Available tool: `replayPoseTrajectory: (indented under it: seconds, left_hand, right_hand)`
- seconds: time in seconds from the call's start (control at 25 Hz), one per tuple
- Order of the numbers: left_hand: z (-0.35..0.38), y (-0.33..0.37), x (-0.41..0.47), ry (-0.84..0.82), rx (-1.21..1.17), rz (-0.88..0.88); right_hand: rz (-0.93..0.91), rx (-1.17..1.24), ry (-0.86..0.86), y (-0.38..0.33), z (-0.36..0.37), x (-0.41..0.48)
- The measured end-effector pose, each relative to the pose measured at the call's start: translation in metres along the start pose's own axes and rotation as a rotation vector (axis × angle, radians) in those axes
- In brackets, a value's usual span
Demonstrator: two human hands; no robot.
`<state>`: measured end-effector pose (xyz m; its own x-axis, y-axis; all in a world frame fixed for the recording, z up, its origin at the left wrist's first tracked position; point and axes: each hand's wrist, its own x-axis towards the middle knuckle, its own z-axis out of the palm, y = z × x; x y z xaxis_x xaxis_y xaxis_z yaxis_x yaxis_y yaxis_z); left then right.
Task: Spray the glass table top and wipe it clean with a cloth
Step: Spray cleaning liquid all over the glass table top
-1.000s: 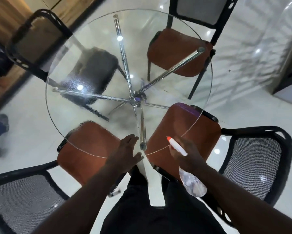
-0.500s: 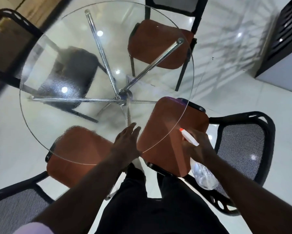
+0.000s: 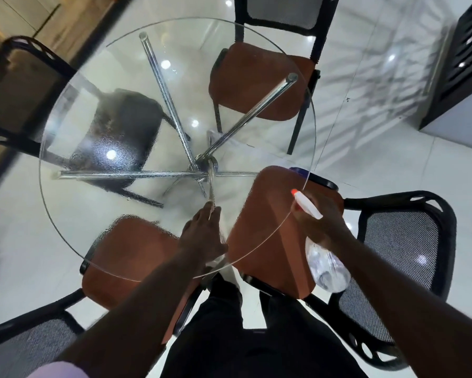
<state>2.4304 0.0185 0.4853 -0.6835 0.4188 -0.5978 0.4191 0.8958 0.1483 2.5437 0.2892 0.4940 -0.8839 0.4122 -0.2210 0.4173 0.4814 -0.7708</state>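
Round glass table top spans centre; droplets bead on left half only. Right hand clamped on spray bottle at near right rim. Left hand flat on glass, empty. No cloth visible. Risks: palm smears, right half missed.

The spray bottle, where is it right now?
The spray bottle is in the person's right hand, low on the right of the head view, just off the glass table top's near right rim, above an orange chair seat.
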Motion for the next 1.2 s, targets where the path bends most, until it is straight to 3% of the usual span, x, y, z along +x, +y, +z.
replayPoseTrajectory:
  seconds: [0.56,0.64,0.76,0.84,1.2]
  left_hand:
    - [0.000,-0.026,0.001,-0.044,-0.084,-0.018]
    - [-0.006,-0.022,0.005,-0.043,-0.048,-0.012]
    - [-0.018,-0.013,0.016,-0.029,-0.029,-0.001]
    - [-0.026,-0.004,0.027,-0.016,-0.024,0.027]
    - [-0.062,0.039,0.081,-0.012,0.014,0.110]
  right_hand:
    - [-0.160,-0.081,-0.067,-0.093,0.028,0.086]
    - [-0.084,-0.038,-0.083,-0.087,0.023,0.086]
    - [0.055,0.098,0.046,-0.068,0.002,0.085]
    - [0.071,0.058,0.094,-0.053,-0.016,0.083]
    - [0.187,0.045,0.066,0.005,-0.054,0.075]
